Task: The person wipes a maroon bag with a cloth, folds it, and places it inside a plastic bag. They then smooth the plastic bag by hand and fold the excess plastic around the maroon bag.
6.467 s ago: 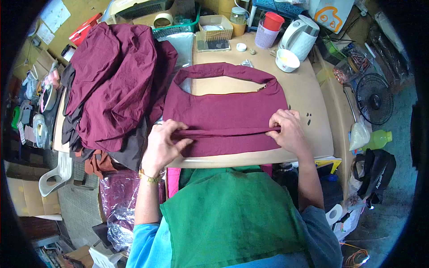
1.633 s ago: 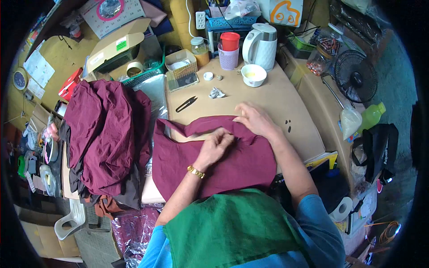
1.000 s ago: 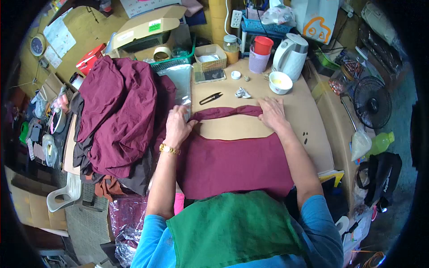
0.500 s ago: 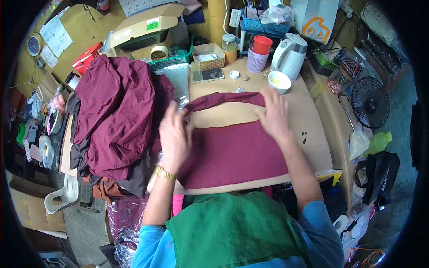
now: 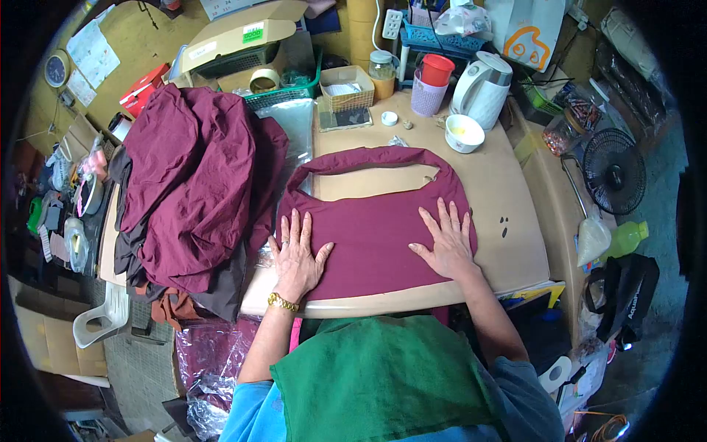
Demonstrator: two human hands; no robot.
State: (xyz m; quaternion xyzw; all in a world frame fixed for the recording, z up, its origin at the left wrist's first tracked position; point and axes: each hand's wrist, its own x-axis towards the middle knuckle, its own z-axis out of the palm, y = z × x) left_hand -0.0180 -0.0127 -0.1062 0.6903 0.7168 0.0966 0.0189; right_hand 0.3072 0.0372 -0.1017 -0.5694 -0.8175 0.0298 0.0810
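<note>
A maroon cloth bag (image 5: pixel 375 239) lies flat on the table, its wide strap curving across the top with a gap below it. My left hand (image 5: pixel 298 258) rests on the left part of the bag, fingers spread. On the right part, my right hand (image 5: pixel 448 241) lies flat with its fingers apart. Neither hand grips anything. Left of the bag, a heap of crumpled maroon fabric (image 5: pixel 195 184) lies over darker cloth (image 5: pixel 221 283).
The table (image 5: pixel 508 254) carries a white bowl (image 5: pixel 464 134), an electric kettle (image 5: pixel 482 92), a wicker basket (image 5: pixel 346 88) and a jar (image 5: pixel 381 74) at the back. Clear plastic bags (image 5: pixel 287 136) lie beside the heap. A black fan (image 5: pixel 613 169) stands at the right.
Both hands have left the strap and come down toward me onto the bag's body. The strap now lies in a smooth arch, and the bag's upper corners show rounded.
</note>
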